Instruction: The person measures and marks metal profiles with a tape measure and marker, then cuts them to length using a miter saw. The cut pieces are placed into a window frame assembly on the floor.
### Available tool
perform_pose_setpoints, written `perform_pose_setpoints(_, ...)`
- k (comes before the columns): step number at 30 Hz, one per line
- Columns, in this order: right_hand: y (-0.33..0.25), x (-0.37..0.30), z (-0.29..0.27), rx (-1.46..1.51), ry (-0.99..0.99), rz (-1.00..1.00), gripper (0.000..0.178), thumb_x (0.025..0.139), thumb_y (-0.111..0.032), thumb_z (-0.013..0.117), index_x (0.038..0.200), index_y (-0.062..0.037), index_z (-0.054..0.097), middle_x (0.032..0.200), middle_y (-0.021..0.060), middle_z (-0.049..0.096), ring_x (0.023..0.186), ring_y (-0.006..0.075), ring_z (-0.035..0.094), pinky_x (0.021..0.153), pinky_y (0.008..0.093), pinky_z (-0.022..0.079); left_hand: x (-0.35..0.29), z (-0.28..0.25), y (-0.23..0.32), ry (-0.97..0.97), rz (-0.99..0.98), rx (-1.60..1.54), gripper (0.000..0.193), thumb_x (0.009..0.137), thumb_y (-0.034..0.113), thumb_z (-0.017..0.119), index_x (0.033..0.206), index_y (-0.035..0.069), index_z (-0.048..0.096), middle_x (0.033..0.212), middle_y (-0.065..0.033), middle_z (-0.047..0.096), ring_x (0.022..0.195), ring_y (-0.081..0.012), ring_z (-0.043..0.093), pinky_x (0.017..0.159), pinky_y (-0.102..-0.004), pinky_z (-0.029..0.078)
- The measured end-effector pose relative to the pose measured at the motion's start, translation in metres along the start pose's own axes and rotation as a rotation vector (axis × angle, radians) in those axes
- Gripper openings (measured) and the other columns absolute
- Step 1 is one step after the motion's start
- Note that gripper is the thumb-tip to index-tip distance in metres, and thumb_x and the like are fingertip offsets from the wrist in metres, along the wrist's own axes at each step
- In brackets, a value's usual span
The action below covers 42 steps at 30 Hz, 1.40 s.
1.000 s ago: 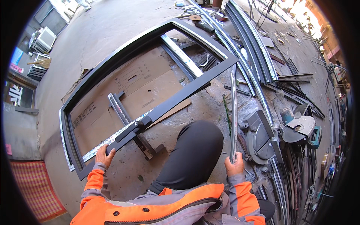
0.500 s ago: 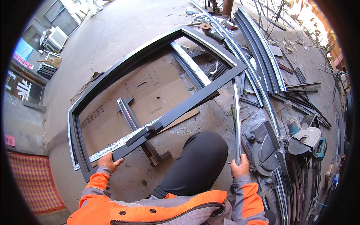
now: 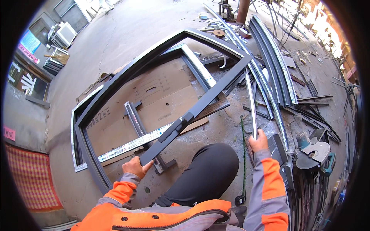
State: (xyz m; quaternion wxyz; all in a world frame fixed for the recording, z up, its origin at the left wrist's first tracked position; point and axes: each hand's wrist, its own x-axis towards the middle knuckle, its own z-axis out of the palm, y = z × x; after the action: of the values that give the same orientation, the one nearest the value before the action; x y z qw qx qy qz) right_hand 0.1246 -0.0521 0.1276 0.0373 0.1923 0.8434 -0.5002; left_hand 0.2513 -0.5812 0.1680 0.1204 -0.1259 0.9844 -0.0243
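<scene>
A dark grey window sash (image 3: pixel 210 95) with a black handle (image 3: pixel 176 128) on its near rail is raised at a slant over a second dark frame (image 3: pixel 197 64) faced with white printed film. My left hand (image 3: pixel 133 167) grips the sash near the lower end of its near rail, thumb stretched along it. In my right hand (image 3: pixel 259 143) is the near end of a long thin silver strip (image 3: pixel 251 106), which reaches away toward the sash's far right corner. Brown cardboard (image 3: pixel 148 90) lies under the frames, and a dark profile bar (image 3: pixel 135 120) crosses on top of it.
Right of my knee stand a cut-off saw (image 3: pixel 314 154) and bundled metal profiles (image 3: pixel 271 65). A black round case (image 3: pixel 240 199) with a green strip lies by my foot. A brown post (image 3: pixel 243 11) rises at the back. A checked cloth (image 3: pixel 34 177) hangs at left.
The sash has shifted and turned to the right over the lower frame, exposing more of that frame's left side. My left hand moved right with it; my right hand moved farther forward.
</scene>
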Motion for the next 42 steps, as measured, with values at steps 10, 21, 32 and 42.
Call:
perform_pose_setpoints(10,0.044,-0.005,0.013,-0.147,0.114,-0.135,0.020,0.089,-0.019,0.072,0.094,-0.0059,0.058,0.065,0.0061,0.059,0.050,0.0165,0.055,0.048,0.0370,0.047,0.033,0.003,0.084,0.094,0.021,-0.174,0.075,0.091,0.077,0.062,0.088,0.002,0.067,0.085,-0.0210,0.074,0.078,-0.0416,0.074,0.072,-0.0510,0.057)
perform_pose_setpoints(21,0.091,-0.174,0.012,-0.244,0.162,0.101,0.025,0.086,-0.020,0.076,0.098,-0.0059,0.060,0.074,0.0154,0.066,0.066,0.0311,0.069,0.066,0.0451,0.054,0.094,-0.014,0.171,0.058,-0.065,-0.249,0.080,0.093,0.078,0.056,0.102,0.000,0.074,0.101,-0.0240,0.077,0.097,-0.0436,0.075,0.085,-0.0537,0.057)
perform_pose_setpoints(32,0.082,-0.225,0.001,-0.172,0.226,0.037,0.023,0.088,-0.017,0.076,0.099,-0.0063,0.060,0.069,0.0117,0.065,0.062,0.0248,0.070,0.061,0.0407,0.055,0.141,-0.022,0.205,0.036,-0.043,-0.337,0.081,0.093,0.077,0.058,0.114,0.000,0.070,0.112,-0.0269,0.076,0.107,-0.0452,0.073,0.093,-0.0531,0.056)
perform_pose_setpoints(42,0.100,-0.244,0.001,-0.150,0.261,0.096,0.025,0.088,-0.020,0.076,0.102,-0.0055,0.061,0.072,0.0148,0.066,0.064,0.0306,0.071,0.064,0.0434,0.056,0.006,-0.003,0.090,-0.139,0.142,-0.462,0.059,0.087,0.047,0.074,0.117,-0.001,0.057,0.112,-0.0316,0.068,0.108,-0.0508,0.067,0.092,-0.0545,0.054)
